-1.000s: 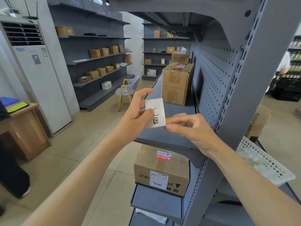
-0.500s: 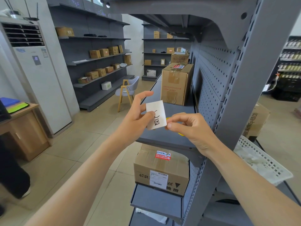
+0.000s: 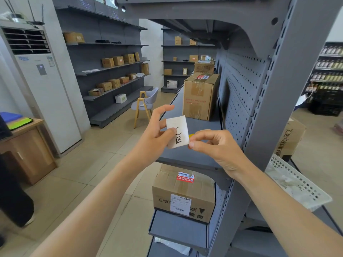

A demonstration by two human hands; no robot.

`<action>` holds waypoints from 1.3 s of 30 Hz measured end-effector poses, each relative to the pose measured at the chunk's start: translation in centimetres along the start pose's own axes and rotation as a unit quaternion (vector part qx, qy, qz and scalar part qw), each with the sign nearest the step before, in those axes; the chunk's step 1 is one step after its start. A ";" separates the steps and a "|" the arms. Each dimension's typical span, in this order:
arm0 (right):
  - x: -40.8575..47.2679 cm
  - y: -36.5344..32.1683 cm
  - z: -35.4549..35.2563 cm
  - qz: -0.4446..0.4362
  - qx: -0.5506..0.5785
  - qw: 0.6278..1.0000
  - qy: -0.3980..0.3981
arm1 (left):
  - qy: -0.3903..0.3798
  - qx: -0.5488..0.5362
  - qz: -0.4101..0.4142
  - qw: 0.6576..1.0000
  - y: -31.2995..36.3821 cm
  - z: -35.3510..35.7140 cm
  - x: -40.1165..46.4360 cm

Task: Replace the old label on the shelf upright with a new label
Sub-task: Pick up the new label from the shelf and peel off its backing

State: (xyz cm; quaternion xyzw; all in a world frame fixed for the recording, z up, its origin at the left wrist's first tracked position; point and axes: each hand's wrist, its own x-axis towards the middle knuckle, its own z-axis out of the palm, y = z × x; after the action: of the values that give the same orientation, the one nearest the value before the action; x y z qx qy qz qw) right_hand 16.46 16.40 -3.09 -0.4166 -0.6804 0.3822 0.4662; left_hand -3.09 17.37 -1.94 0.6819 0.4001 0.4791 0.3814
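Barely shifted since earlier: left hand [image 3: 156, 138] pinching white label [image 3: 177, 131], right hand [image 3: 213, 145] fingertips clamped on its lower right corner, yellow backing [image 3: 191, 135] peeking behind. Peeling apparently underway; sticking onto grey shelf upright [image 3: 274, 108], right, not yet done.

Black "区" on the white label [image 3: 177, 134], "(CB)" on the right-hand carton [image 3: 289, 140]

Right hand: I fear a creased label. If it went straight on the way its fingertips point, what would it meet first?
Probably the white label that the right hand already pinches, then the left hand.
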 end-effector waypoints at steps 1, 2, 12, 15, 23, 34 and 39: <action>-0.1 0.0 0.0 -0.002 -0.003 1.000 0.001 | 0.000 -0.009 -0.005 1.000 -0.1 0.0 0.0; -0.1 -0.1 0.1 -0.006 -0.007 1.000 0.005 | -0.001 -0.018 -0.010 1.000 -0.2 0.0 0.0; 0.2 -0.2 0.2 -0.005 -0.032 0.999 0.033 | 0.144 0.096 0.090 0.981 -1.4 0.0 0.5; 0.4 -0.4 0.1 -0.003 -0.046 0.997 0.058 | 0.142 0.223 0.173 0.949 -1.0 -0.4 0.4; 0.4 -1.6 -0.6 -0.070 -0.083 0.993 0.056 | 0.104 0.197 0.189 0.956 0.4 0.5 0.1; -0.2 -1.4 -0.1 -0.110 -0.149 0.978 0.100 | 0.146 0.225 0.258 0.928 0.6 1.4 -0.2; -0.4 -1.8 0.3 -0.122 -0.148 0.976 0.104 | 0.174 0.238 0.271 0.916 0.6 1.6 -0.3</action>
State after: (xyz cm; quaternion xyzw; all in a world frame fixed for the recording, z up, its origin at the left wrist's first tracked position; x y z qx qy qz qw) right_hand 15.91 15.33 -1.66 -0.4321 -0.7229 0.1724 0.5109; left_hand -1.49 16.67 -1.88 0.7406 0.3625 0.5657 -0.0124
